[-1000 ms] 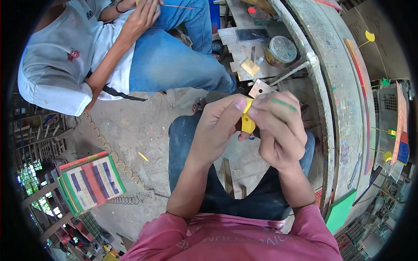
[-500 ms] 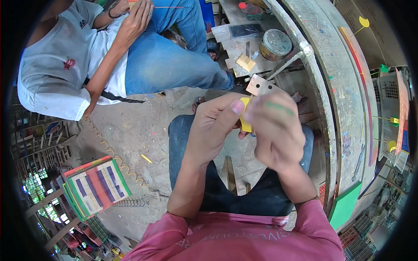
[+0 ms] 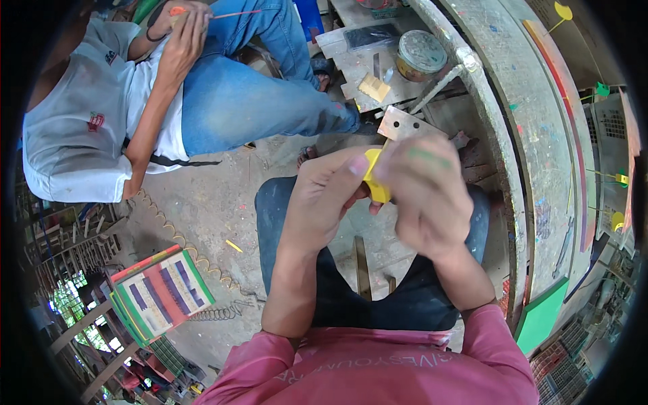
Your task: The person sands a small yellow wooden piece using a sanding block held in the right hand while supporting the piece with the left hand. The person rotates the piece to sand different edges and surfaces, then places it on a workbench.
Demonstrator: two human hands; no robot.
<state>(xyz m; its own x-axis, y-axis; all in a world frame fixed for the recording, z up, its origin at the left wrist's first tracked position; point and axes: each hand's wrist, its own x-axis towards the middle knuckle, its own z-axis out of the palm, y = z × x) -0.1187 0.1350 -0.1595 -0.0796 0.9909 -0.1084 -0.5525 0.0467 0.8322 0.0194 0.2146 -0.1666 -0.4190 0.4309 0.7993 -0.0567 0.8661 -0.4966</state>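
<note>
My left hand point(image 3: 331, 192) pinches a small yellow flat piece point(image 3: 375, 177) between thumb and fingers, above my lap. Right beside it is my right hand point(image 3: 432, 192), curled and smeared by motion, with its fingertips close against the yellow piece. What the right fingers hold, if anything, is hidden. A green smear marks the back of that hand. Just beyond my hands a pale flat board with two dark holes point(image 3: 399, 125) sticks out; its lower part is covered by my right hand.
At left front a seated person point(image 3: 155, 94) holds a thin reddish stick. A low wooden bench point(image 3: 331, 47) bears a paint-stained tub point(image 3: 422, 54) and a small wooden block point(image 3: 373, 88). A long grey table point(image 3: 520, 135) runs along my right. Stacked coloured boards point(image 3: 162, 293) stand at left.
My right hand is blurred in both frames and stays by the yellow piece, which sits at a slightly different tilt. The whole view has shifted a little.
</note>
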